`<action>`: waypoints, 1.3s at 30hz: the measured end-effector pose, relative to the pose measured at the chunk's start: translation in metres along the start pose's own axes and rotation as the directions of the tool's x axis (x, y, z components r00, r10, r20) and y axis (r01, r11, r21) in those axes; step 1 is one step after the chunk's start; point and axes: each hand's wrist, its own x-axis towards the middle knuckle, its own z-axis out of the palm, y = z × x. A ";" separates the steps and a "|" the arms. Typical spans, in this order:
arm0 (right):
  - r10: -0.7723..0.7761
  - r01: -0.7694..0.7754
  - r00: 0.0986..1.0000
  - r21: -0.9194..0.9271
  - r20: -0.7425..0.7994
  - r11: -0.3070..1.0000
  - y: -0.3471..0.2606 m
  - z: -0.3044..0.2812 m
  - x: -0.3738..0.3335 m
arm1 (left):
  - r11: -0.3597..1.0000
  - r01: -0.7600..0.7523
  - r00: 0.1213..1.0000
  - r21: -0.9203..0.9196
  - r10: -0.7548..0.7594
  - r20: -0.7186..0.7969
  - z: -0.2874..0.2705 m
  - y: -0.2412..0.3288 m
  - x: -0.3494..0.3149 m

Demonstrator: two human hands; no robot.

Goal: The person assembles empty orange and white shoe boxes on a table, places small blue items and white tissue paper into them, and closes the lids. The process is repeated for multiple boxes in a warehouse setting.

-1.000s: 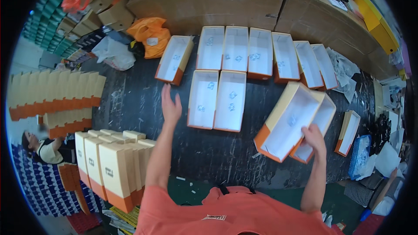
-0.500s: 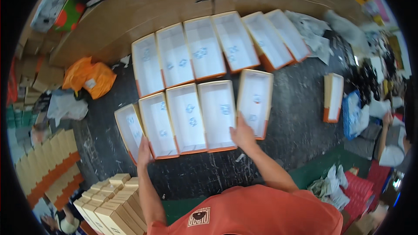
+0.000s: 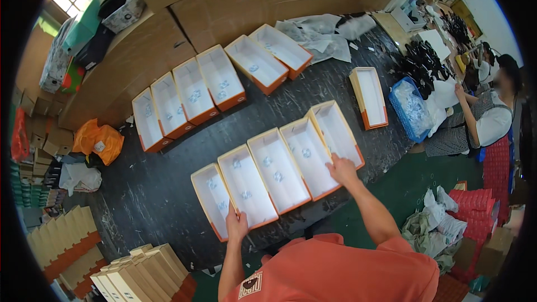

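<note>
Several open cardboard boxes with white insides, blue printed marks and cream-and-orange sides stand side by side in a slanted row in front of me. My left hand (image 3: 237,225) grips the near edges of the leftmost box (image 3: 211,190) and its neighbour (image 3: 246,187), where they meet. At the row's other end, my right hand (image 3: 342,170) is closed over the near edges of the rightmost box (image 3: 335,128) and the box beside it (image 3: 306,154). Both hands' undersides are partly hidden. Behind, a second row of like boxes (image 3: 194,92) lies along the cardboard partition.
A single box (image 3: 372,98) stands on the dark table (image 3: 162,196) at right, near a blue basket (image 3: 411,109). White sheets (image 3: 319,36) and an orange bag (image 3: 99,141) lie on the table. Stacked boxes (image 3: 140,274) stand lower left. Another person (image 3: 492,106) sits at far right.
The near row has come toward me, leaving a gap before the back row. Its rightmost box now sits tight against its neighbour. My view has swung to the right.
</note>
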 end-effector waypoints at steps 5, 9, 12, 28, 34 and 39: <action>-0.098 0.098 0.995 0.059 -0.011 0.993 0.065 -0.035 0.069 | 0.988 0.154 0.983 -0.018 -0.152 0.099 0.047 0.045 0.057; -0.304 0.284 0.925 0.120 0.226 0.951 0.098 -0.061 0.116 | 0.965 0.157 0.980 0.208 -0.127 -0.151 0.074 0.063 0.063; -0.183 0.203 0.979 0.421 -0.088 0.884 0.120 -0.120 0.158 | 0.891 0.066 0.891 0.450 0.150 -0.428 0.101 0.136 0.090; 0.594 -0.377 0.804 0.749 -0.028 0.545 0.319 -0.177 0.631 | 0.637 -0.433 0.889 0.637 0.416 0.189 0.436 0.408 0.494; 0.264 -0.135 0.952 0.987 0.153 -0.083 0.337 -0.160 0.493 | 0.749 -0.526 0.845 0.404 0.512 0.152 0.400 0.415 0.442; -0.008 -0.242 0.961 0.833 0.275 -0.497 0.285 -0.213 0.313 | 0.845 0.184 0.969 -0.502 -0.069 0.238 0.299 0.413 0.292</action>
